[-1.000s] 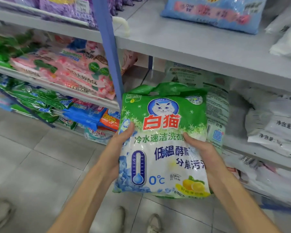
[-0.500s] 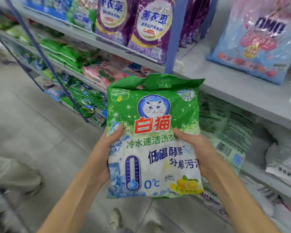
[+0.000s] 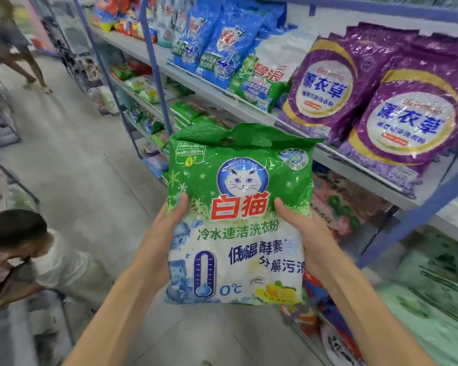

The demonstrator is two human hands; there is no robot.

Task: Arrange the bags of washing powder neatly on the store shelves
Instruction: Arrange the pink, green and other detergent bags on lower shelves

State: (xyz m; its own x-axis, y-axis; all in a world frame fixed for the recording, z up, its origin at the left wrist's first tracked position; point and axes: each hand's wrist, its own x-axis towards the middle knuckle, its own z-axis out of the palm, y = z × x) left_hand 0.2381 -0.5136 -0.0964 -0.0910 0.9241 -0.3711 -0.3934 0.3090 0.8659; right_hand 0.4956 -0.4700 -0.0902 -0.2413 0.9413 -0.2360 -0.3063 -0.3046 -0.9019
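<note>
A green and white bag of washing powder (image 3: 238,217) with a cat's face on it is held upright in front of me, over the aisle floor. My left hand (image 3: 167,233) grips its left edge with the thumb on the front. My right hand (image 3: 302,233) grips its right edge the same way. The fingers of both hands are hidden behind the bag. To the right runs the grey shelf (image 3: 341,159), on which purple bags (image 3: 407,122), blue bags (image 3: 217,48) and a green and white bag (image 3: 262,83) stand upright.
Blue shelf posts (image 3: 154,75) rise left of the bag. Lower shelves hold green and pink bags (image 3: 339,207). A child (image 3: 24,249) crouches at the left by another rack. A person (image 3: 13,48) walks at the far end of the tiled aisle (image 3: 72,167).
My view has swung up and left along the aisle, from the lower shelves to the shelf with purple and blue bags. Both hands keep the same grip on the bag.
</note>
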